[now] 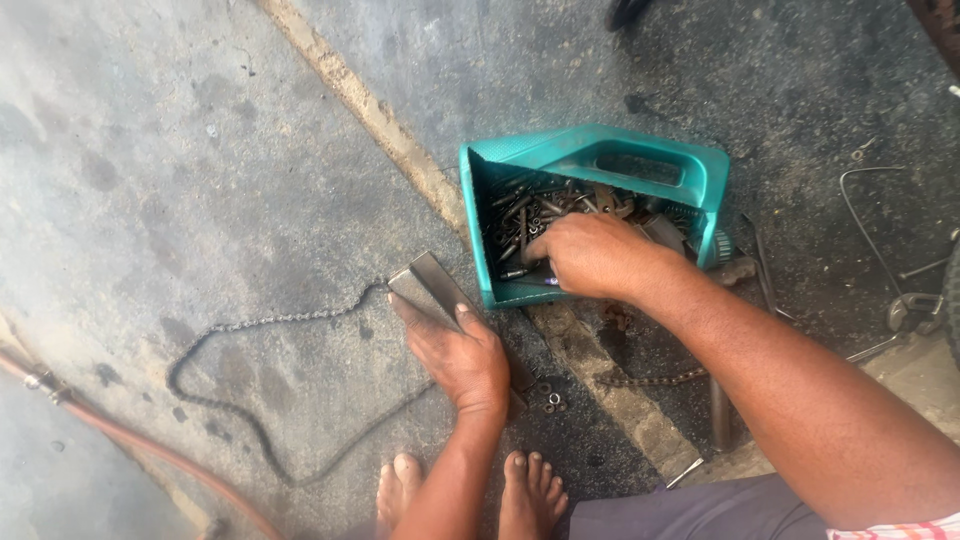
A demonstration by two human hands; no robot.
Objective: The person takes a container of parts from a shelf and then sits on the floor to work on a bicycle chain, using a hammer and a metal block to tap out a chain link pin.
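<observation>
Right hand (590,255) deep in the teal tray (650,150) at one o'clock, fingers curled among bolts (520,215); whether anything is pinched, cannot tell. Left hand (460,360) flat on a metal bar (435,285) at centre. Chain (260,320) slack at nine o'clock, unjoined; nuts (550,400) loose beside the bar.

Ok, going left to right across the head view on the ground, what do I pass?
Orange hose → loop of chain → flat metal bar under the left hand → teal crate of bolts with the right hand in it → bent wire.
</observation>
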